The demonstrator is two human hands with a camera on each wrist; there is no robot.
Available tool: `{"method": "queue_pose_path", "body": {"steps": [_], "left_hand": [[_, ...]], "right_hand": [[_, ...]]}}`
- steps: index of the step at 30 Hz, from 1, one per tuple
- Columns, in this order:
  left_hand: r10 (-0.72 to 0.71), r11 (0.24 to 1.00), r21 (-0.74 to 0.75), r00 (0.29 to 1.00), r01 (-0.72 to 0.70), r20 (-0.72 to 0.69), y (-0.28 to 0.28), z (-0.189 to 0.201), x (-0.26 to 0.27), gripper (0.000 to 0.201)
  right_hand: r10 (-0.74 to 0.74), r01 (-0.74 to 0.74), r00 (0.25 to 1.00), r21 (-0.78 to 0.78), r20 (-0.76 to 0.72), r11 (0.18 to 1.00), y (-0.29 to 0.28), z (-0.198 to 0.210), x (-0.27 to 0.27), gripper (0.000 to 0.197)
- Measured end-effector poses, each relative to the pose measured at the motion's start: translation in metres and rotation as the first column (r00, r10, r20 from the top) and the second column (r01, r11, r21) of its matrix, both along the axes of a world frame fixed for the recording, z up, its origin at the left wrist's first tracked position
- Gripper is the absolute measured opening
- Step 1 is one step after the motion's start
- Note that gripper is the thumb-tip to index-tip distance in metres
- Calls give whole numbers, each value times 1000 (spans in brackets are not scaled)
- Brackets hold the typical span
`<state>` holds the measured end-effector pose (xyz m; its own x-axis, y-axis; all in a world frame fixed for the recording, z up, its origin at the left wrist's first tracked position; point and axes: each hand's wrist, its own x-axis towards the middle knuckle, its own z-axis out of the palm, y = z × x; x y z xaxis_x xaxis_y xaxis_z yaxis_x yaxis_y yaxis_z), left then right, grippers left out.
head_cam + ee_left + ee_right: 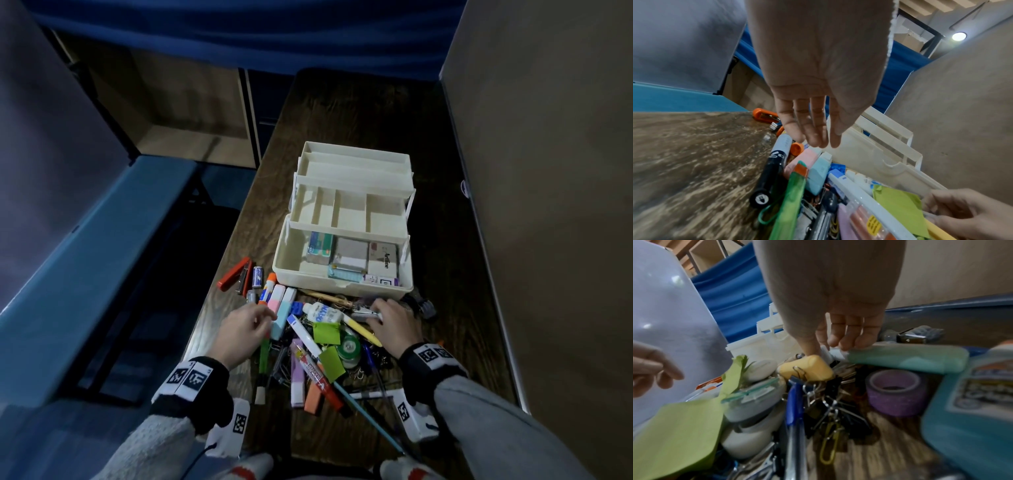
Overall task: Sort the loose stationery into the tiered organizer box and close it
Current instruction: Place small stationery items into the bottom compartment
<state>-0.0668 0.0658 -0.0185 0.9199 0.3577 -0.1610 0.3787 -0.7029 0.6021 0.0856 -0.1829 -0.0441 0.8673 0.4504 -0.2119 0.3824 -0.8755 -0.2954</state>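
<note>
Before the open organizer box point(342, 219), left hand point(241, 330) hovers slack; right hand point(394, 325) pinches a marker point(906, 357).

Left hand point(244, 328) palm down, fingers point(813, 129) straight and relaxed; right hand point(394, 322) lowered, fingertips point(846, 339) curled downward.

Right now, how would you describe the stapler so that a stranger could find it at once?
Start at the cream organizer box, standing open on the dark wooden table. Loose stationery lies in a pile in front of it; look to that pile's far left edge. There lies the stapler, angled, alone at the outside: the only red-orange tool with a metal underside, beside a small battery.
</note>
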Motion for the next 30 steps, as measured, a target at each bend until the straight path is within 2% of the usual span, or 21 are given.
{"method": "queue_pose_path", "body": {"steps": [5,9,11,14,17,20,23,25,28,30], "left_hand": [[164,981,111,986,-160,-28,11,-2,-3,16],[232,969,100,971,-227,-47,19,-6,-10,16],[214,976,63,975,-210,-57,21,-7,-14,14],[114,993,27,988,-111,-107,21,-7,-20,9],[65,996,68,972,-51,-224,17,-8,-27,7],[47,997,70,924,-22,-379,12,-12,-36,16],[3,1000,29,873,13,-488,4,-14,-41,23],[-11,1000,15,867,22,-498,-1,-14,-42,26],[-2,1000,24,858,17,-514,-6,-14,-40,32],[34,998,65,849,0,-527,-9,-14,-38,37]], "right_hand": [[-20,20,1000,35,-9,999,-10,2,-1,14],[4,-2,1000,117,-18,993,-17,6,-5,22],[22,-18,1000,180,-18,983,-21,7,-8,19],[89,-76,995,209,-52,975,-26,7,-13,15],[184,-160,979,222,-90,962,-28,9,-22,12],[242,-197,954,234,-178,952,-30,19,-35,11],[310,-284,876,127,-369,951,-34,27,-51,27],[365,-412,820,-13,-441,911,-39,28,-61,33],[443,-555,797,-210,-409,805,-47,23,-77,39],[474,-570,809,-271,-347,775,-49,19,-86,39]]}}
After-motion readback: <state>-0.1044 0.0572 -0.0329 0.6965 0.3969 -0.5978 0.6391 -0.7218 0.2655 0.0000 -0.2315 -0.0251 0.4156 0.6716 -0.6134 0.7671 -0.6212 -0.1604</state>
